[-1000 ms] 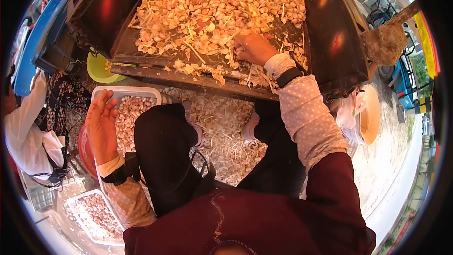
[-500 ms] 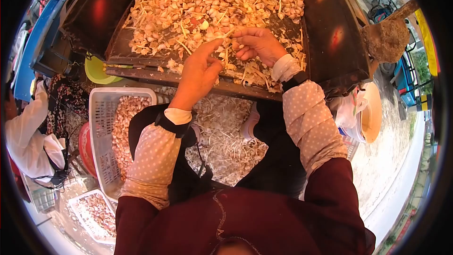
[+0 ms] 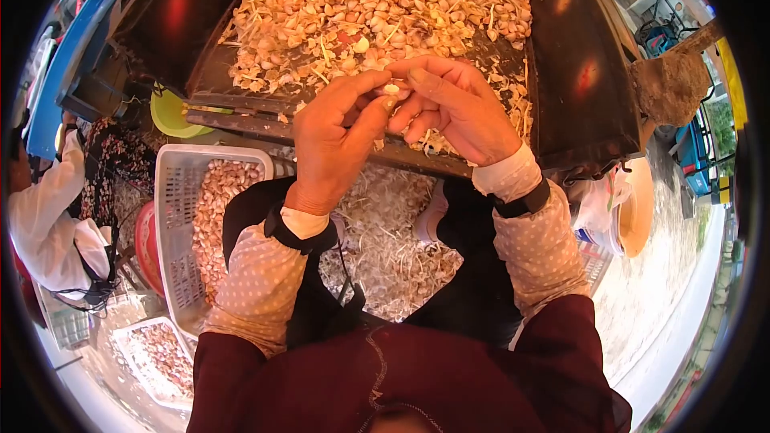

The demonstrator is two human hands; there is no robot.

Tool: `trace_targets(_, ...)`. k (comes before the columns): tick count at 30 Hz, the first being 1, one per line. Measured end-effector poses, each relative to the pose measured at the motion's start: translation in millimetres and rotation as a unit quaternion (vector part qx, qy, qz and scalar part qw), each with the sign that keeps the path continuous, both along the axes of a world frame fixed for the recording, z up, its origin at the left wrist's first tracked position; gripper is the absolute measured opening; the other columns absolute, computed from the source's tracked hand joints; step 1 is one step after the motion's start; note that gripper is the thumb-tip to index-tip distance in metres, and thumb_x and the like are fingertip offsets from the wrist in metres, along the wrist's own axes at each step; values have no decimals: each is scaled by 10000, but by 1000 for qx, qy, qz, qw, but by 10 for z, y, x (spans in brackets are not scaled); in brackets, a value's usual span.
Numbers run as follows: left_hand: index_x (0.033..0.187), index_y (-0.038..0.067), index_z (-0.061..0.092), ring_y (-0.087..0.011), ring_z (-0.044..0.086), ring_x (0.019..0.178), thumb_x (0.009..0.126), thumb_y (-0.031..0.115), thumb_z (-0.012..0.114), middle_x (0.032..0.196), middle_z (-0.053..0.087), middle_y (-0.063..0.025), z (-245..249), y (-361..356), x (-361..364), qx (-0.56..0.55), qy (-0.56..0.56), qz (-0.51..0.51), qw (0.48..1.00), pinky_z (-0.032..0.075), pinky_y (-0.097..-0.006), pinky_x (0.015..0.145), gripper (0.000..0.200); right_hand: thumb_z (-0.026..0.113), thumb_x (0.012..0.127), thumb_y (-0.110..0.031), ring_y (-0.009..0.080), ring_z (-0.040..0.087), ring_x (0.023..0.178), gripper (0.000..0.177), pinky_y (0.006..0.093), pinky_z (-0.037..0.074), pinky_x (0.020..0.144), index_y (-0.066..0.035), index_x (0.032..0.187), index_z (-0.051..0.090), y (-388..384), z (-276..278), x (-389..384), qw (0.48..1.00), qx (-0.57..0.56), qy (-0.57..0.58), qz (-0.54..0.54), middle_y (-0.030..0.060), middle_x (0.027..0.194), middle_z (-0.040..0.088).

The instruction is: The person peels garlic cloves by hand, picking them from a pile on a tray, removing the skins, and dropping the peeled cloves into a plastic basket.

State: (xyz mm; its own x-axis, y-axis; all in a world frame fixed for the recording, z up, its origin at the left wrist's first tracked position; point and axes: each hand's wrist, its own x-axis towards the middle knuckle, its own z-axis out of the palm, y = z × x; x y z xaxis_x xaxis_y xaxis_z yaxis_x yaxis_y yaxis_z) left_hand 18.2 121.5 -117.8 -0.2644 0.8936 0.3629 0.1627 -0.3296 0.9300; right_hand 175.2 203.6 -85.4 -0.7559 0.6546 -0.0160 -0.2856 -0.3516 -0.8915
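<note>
One small, pale garlic clove [image 3: 391,89] — pinched in the left hand's [image 3: 327,136] fingers over the dark-brown surface's [image 3: 215,80] near edge. Right hand [image 3: 473,116]: fingers curled alongside, grip uncertain. Risk: a loose pinch could drop it into the tan, husk-strewn heap [image 3: 377,16]. White perforated plastic basket [image 3: 178,216]: pinkish cloves. Shallow white tray [image 3: 135,367]: similar. Lime-green round bowl [image 3: 168,116]: contents unclear.

1. Garlic [image 3: 377,20] lies on the surface [image 3: 220,68].
2. The crate [image 3: 172,248], with cloves [image 3: 218,200] in it, stands left of the legs [image 3: 481,248].
3. A bowl [image 3: 167,116] sits beyond the crate.
4. A bag [image 3: 595,199] is right.
</note>
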Motion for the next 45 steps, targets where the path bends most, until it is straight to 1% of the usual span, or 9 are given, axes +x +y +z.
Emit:
trace_targets(7,1102,-19,653,-86,592,719,867,-4,664,887,617,-62,115,-112,-40,24,-43,15,999,475,-211,598,235,608,927,-33,206,709,786,249,252,590,629,46,1161,577,-109,72,-28,992,116,-18,-38,137,988,678)
trace_targets(19,1096,-12,685,-214,692,863,730,-20,771,1056,683,-123,795,-715,-124,215,254,-31,942,561,-276,722,377,781,767,11,300,700,649,220,340,594,546,71,909,624,-514,509,32,962,92,237,96,276,849,663)
trace_targets(24,1012,-7,698,-194,601,516,776,5,729,809,616,-143,853,-882,96,370,27,-184,910,453,-257,389,239,646,848,41,170,633,466,96,206,441,360,109,795,688,-749,880,33,908,266,319,55,293,818,674)
trace_targets(29,926,-49,655,-205,647,521,733,92,811,704,644,-148,1064,-1017,143,199,-91,-268,938,487,-241,426,285,629,835,69,157,580,393,109,190,409,346,124,893,703,-730,877,72,888,271,360,88,310,749,642)
trace_targets(38,1049,31,678,-203,609,503,738,86,777,763,632,-127,987,-929,136,339,36,-166,925,433,-235,393,331,628,831,75,155,577,390,101,193,410,344,128,878,700,-719,898,62,882,295,342,135,297,736,640)
trace_targets(40,1089,56,679,-205,603,511,748,68,756,782,625,-125,938,-903,23,387,106,-156,902,415,-233,387,350,592,883,6,201,684,647,174,248,554,509,99,1011,663,-788,852,44,903,343,256,31,262,845,671)
trace_targets(41,1062,36,701,-212,650,672,732,41,771,896,657,-114,912,-951,-24,310,148,-98,934,487,-251,521,337,738,782,15,225,634,475,68,273,511,396,60,760,692,-785,881,93,922,330,200,13,254,669,658)
trace_targets(42,1034,16,724,-219,697,832,716,14,785,1011,688,-103,903,-997,-41,229,187,-37,955,559,-268,655,324,808,735,-20,251,653,524,182,301,528,448,56,845,684,-680,766,11,907,363,212,-7,228,671,667)
trace_targets(45,1023,3,712,-222,688,789,696,33,812,970,687,-113,962,-715,-162,215,368,48,903,556,-281,631,343,833,707,1,228,687,846,376,327,546,751,77,1000,610,-540,617,71,919,394,31,-9,180,972,673)
